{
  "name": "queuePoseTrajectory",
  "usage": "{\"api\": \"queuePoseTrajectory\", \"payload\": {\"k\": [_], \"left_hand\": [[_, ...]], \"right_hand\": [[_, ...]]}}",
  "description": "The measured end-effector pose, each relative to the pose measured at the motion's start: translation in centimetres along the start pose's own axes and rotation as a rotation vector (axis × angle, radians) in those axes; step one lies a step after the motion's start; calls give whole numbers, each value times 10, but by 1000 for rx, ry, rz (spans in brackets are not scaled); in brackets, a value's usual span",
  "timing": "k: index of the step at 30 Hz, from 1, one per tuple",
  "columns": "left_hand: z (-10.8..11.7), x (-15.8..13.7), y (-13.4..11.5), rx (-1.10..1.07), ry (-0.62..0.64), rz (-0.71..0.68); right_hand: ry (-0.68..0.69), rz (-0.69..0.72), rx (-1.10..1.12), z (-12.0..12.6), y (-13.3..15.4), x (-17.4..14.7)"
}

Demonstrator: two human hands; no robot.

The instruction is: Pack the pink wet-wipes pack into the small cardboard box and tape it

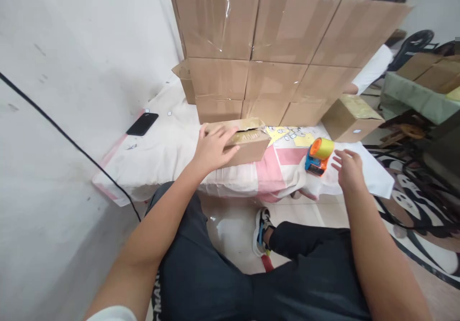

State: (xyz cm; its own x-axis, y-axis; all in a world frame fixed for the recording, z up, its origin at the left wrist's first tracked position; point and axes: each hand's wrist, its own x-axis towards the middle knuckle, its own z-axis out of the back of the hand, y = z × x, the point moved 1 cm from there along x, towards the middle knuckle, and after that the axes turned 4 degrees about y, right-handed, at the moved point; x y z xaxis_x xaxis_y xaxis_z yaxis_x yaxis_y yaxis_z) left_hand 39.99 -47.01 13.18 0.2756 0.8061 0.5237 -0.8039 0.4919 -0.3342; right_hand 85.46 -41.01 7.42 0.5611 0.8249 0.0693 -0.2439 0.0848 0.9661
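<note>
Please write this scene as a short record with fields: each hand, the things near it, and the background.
left hand: rests flat on top of the small box, fingers spread
right hand: open, holds nothing, just beside the tape gun, not touching it
small box: lies on the bed, top flaps not sealed
tape gun: orange and blue, with a yellow roll, on the bed
behind: stack of boxes in rows
phone: black, on the bed near the wall
another person: only a white sleeve shows behind the stack
</note>
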Motion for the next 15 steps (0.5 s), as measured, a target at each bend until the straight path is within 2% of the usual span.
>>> {"api": "queuePoseTrajectory", "payload": {"k": [3,5,10,12,15], "left_hand": [[-7,-2,-3,47,58,2],[-8,-2,-4,73,20,10],[-4,0,-19,94,-58,20],[-5,2,-32,89,-92,5],[-13,4,-54,65,-122,-49]], "right_hand": [[8,-74,52,-5,-7,-10],[16,-52,74,-16,-9,-11],[137,-28,73,-42,-7,-2],[232,-14,45,-44,-4,4],[459,83,-120,-43,3,9]]}}
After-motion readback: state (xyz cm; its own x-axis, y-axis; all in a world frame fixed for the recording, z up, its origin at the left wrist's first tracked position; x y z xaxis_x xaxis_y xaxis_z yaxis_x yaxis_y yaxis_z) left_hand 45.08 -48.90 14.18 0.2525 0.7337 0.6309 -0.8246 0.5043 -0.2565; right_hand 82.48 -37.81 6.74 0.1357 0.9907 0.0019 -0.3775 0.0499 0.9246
